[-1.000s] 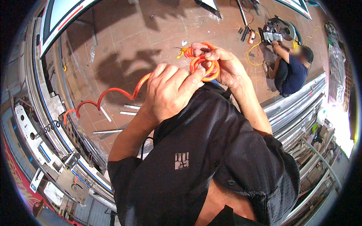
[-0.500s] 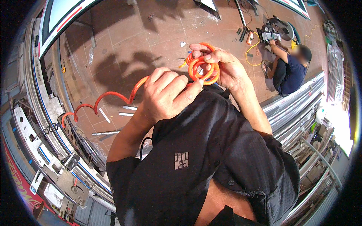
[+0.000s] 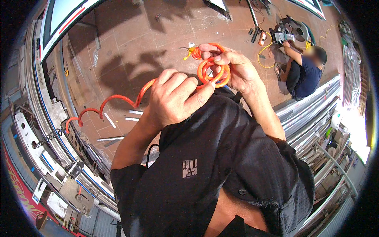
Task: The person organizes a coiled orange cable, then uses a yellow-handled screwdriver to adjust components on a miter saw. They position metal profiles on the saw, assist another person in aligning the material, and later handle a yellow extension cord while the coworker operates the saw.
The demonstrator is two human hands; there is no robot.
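Observation:
An orange coiled air hose (image 3: 114, 97) runs between my two hands and trails off in loose waves to the left. My left hand (image 3: 172, 94) is closed round its stretched part, thumb pointing at the loops. Several bunched loops sit in my right hand (image 3: 237, 69), its fingers wrapped through and over them. From the far end of the bunch a yellow piece (image 3: 188, 53) sticks out past my right fingertips, with a thin dark tip beside it. The part of the hose inside my left fist is hidden.
At the far right a person (image 3: 308, 73) crouches by a chop saw (image 3: 291, 31) with a yellow cable (image 3: 259, 55). Long metal profiles (image 3: 316, 98) lie stacked on the right. A long machine bench (image 3: 43, 94) lines the left. Offcuts (image 3: 109, 121) lie on the tiled floor.
The hose's far end with the yellow piece has swung slightly up and left, showing more clearly. Both hands keep their grip and have hardly moved.

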